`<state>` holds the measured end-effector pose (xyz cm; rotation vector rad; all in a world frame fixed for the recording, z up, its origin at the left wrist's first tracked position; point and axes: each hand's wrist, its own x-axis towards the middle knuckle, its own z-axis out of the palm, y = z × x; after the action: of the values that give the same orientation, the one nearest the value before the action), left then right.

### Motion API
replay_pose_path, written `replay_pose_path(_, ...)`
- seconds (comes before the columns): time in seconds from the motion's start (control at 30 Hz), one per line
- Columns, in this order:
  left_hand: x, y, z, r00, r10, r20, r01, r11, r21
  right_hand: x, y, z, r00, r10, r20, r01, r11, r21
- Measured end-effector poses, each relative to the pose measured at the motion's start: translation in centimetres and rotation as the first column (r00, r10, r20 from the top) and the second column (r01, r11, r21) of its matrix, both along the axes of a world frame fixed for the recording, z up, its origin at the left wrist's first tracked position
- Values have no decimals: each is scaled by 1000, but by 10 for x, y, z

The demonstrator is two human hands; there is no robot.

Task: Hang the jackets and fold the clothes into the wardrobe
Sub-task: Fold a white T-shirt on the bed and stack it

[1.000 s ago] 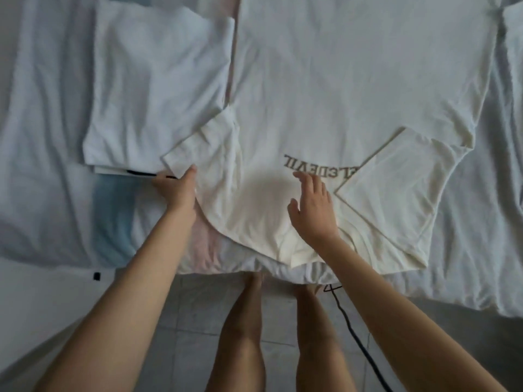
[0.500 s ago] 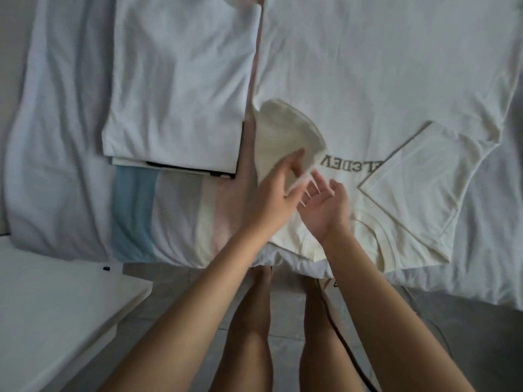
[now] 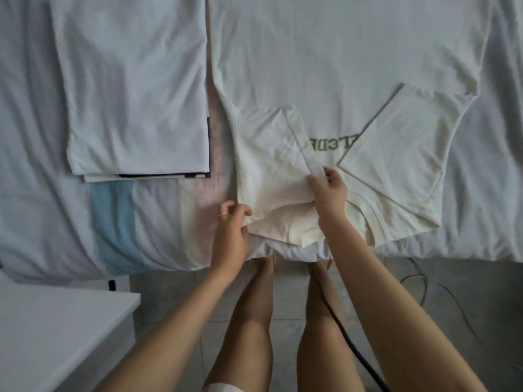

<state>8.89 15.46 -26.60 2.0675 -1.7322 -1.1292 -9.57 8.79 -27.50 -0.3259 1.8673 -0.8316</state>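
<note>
A cream T-shirt (image 3: 339, 66) with grey lettering lies spread face up on the bed, collar towards me. Its left sleeve (image 3: 271, 154) is folded inward over the chest and covers part of the lettering. Its right sleeve (image 3: 396, 154) is folded in too. My left hand (image 3: 232, 230) grips the shirt's shoulder edge at the near left. My right hand (image 3: 329, 193) pinches the hem of the folded left sleeve. A folded white garment (image 3: 135, 86) lies on the bed to the left, on top of other folded clothes.
The bed (image 3: 36, 165) has a pale sheet with a blue and pink striped patch (image 3: 119, 216). A white cabinet top (image 3: 51, 335) stands at the lower left. A black cable (image 3: 353, 340) runs over the tiled floor by my legs.
The left sleeve has been brought from the shirt's outer side across the chest. My left hand let it go and moved to the shoulder edge; my right hand took the sleeve hem.
</note>
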Motion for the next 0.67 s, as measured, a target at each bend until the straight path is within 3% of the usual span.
replay_pose_path(0.1,7,2,0,997,-55,56,54,998,17,-3,4,-2,998,49,-26,-50,998,-41)
replay_pose_path(0.17,2,2,4,966,-185,183,152,972,179,-4,7,-4,994,81,-71,-85,996,-42)
replay_pose_path(0.27,-6,-10,10,845,-469,257,271,790,549,-9,7,-3,993,84,-86,-87,996,-32)
replay_pose_path(0.33,-13,-36,23,855,-459,243,201,723,661,-11,5,-2,995,78,-62,-80,996,-30)
replay_pose_path(0.4,-22,-69,32,860,-421,289,208,806,554,-14,2,-1,987,136,-82,-138,990,-12)
replay_pose_path(0.47,-34,-109,37,901,-315,299,240,934,264,-18,-1,0,961,237,-140,-233,972,42)
replay_pose_path(0.53,-43,-152,29,914,-304,269,308,951,31,-21,-1,0,924,325,-202,-313,946,90)
replay_pose_path(0.6,-47,-186,14,845,-369,388,395,918,12,-23,-1,2,905,362,-222,-351,932,90)
replay_pose_path(0.67,-51,-209,3,793,-420,441,424,900,95,-23,-1,3,900,379,-216,-371,925,79)
